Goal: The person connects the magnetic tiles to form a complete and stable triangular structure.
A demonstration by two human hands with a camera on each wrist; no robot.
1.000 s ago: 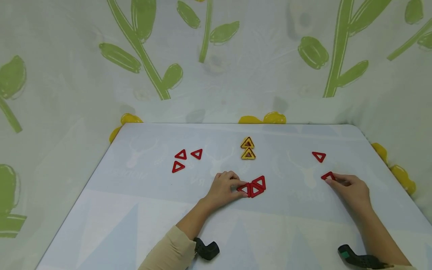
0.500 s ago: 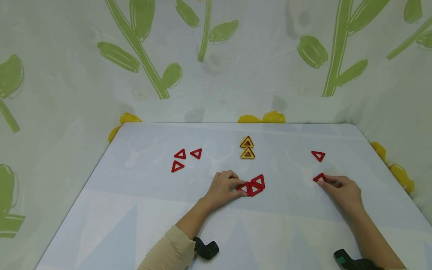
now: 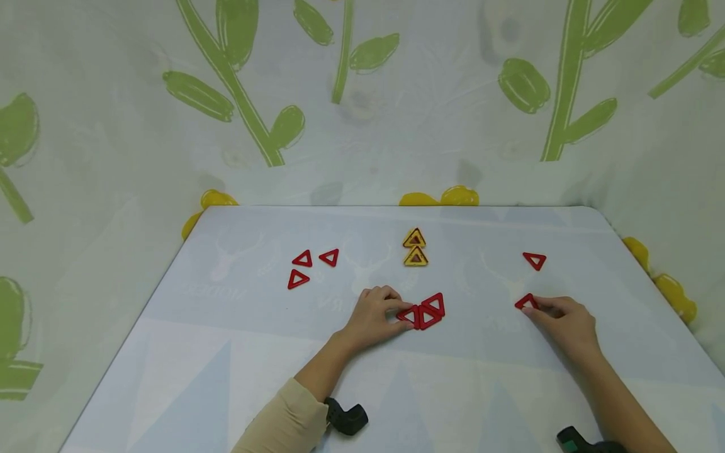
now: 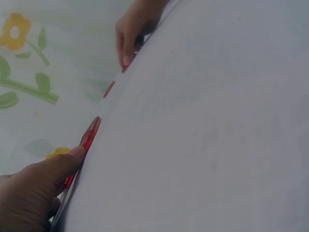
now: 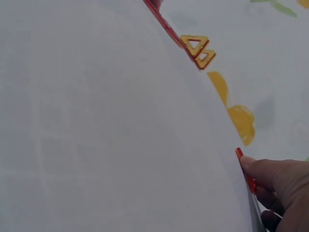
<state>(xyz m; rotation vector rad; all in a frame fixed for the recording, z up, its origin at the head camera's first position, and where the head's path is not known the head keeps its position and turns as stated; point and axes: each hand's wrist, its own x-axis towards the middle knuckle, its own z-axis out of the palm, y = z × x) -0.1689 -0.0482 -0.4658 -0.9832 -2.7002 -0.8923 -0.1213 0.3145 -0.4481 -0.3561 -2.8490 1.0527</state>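
Three red open-centred triangle tiles lie edge to edge mid-table. My left hand point(image 3: 374, 318) pinches the leftmost triangle tile point(image 3: 418, 318) of that group between thumb and fingers; the others, a lower tile point(image 3: 423, 325) and an upper tile point(image 3: 440, 302), touch it. To the right, my right hand point(image 3: 569, 324) grips a single red triangle tile point(image 3: 518, 305) by its right corner, low over the table. In the right wrist view that red tile point(image 5: 239, 153) shows edge-on at the thumb. Another red triangle point(image 3: 534, 267) lies just beyond the right hand.
Two yellow-and-red triangle pieces point(image 3: 416, 263) stand at the back centre. Toward the back left lie three loose red triangles point(image 3: 303, 264). The white table point(image 3: 272, 396) ends at a back edge, with a leaf-patterned cloth point(image 3: 374, 145) behind it.
My right hand has moved left and slightly nearer, carrying the red triangle tile toward the middle. The left hand and its group of tiles stay in place.
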